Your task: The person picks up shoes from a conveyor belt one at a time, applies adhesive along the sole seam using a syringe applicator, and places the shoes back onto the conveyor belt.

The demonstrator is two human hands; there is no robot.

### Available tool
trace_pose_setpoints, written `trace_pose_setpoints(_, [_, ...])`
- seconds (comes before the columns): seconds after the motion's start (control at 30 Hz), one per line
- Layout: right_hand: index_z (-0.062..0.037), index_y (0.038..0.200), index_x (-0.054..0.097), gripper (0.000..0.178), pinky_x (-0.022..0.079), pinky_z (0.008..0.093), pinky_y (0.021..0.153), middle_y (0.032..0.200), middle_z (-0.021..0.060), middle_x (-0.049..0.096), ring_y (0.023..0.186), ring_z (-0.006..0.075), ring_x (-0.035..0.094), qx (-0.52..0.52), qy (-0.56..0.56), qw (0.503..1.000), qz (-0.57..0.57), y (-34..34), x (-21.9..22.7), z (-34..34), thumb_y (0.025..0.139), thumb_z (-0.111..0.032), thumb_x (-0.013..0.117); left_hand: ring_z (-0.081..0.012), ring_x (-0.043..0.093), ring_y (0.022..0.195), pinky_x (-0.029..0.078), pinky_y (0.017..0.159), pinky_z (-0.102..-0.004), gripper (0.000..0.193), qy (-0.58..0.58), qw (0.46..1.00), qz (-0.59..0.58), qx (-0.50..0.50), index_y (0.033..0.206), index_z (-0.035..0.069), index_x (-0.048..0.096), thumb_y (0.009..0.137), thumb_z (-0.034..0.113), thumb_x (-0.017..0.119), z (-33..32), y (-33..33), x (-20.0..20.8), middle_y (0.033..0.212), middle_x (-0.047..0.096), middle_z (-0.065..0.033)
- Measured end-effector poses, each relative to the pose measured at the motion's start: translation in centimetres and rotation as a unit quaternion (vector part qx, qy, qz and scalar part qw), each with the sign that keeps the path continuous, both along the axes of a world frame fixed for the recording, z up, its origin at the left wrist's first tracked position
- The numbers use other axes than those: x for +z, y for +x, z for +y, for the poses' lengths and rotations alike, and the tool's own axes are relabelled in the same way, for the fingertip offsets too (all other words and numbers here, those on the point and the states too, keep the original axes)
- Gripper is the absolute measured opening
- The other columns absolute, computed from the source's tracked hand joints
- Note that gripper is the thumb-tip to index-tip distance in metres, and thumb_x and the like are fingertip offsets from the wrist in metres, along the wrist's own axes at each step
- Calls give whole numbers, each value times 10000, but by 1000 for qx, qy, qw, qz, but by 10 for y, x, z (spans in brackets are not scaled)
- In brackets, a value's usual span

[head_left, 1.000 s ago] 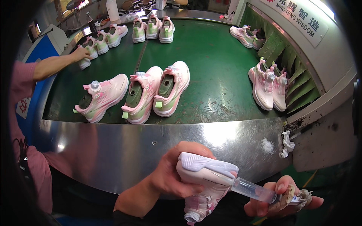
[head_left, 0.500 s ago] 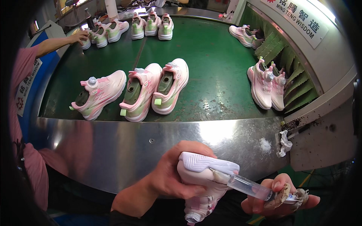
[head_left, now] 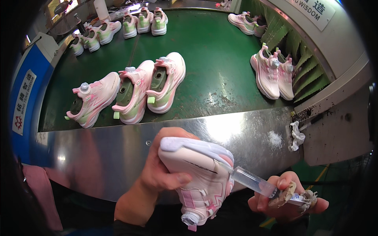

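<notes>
My left hand (head_left: 155,173) is wrapped round a pale pink sneaker (head_left: 197,173), gripping it by the toe end. The shoe is held sideways over the metal edge, white sole up and the silver dial on its tongue pointing down. In my right hand (head_left: 275,200) is a clear plastic syringe (head_left: 252,181), its plunger end wrapped in dirty, crumpled material. The syringe's thin tip meets the shoe close to the line between upper and sole. Whether anything flows from the tip is too small to tell.
Three pink-and-green sneakers (head_left: 130,92) stand on the green conveyor belt (head_left: 212,67), with several more (head_left: 143,23) farther back. Two others (head_left: 271,74) sit by the flap-curtained machine opening (head_left: 305,67) at right. Crumpled white tissue (head_left: 296,136) lies on the metal ledge (head_left: 98,153).
My left hand has tilted the sneaker and moved it left and up, showing more of its side. The syringe tip still touches it. The other person's arm at far left has left the belt.
</notes>
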State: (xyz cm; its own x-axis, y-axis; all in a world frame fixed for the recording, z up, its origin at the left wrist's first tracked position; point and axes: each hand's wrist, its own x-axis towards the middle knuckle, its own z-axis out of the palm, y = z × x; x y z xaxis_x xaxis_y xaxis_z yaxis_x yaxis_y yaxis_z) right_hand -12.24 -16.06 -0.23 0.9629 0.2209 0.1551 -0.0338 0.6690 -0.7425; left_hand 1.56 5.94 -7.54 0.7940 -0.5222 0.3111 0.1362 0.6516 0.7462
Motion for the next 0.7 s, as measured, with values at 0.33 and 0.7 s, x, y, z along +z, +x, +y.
trace_pose_setpoints(0.33, [114, 1323, 289, 1057, 358, 496, 1032, 1233, 274, 393, 1205, 404, 427, -2, 145, 989, -43, -7, -46, -4, 697, -635, 695, -381, 643, 900, 536, 811, -445, 656, -2, 989, 144, -12, 1127, -120, 480, 664, 293, 695, -12, 5, 10, 1026, 602, -307])
trace_pose_setpoints(0.7, [96, 1339, 277, 1122, 364, 433, 1027, 1249, 231, 406, 1210, 336, 453, 11, 90, 996, -9, -27, -60, -9, 654, -690, 693, -319, 628, 949, 524, 839, -414, 652, 46, 979, 193, 50, 1188, -110, 478, 729, 322, 643, 10, 13, -15, 1086, 600, -251])
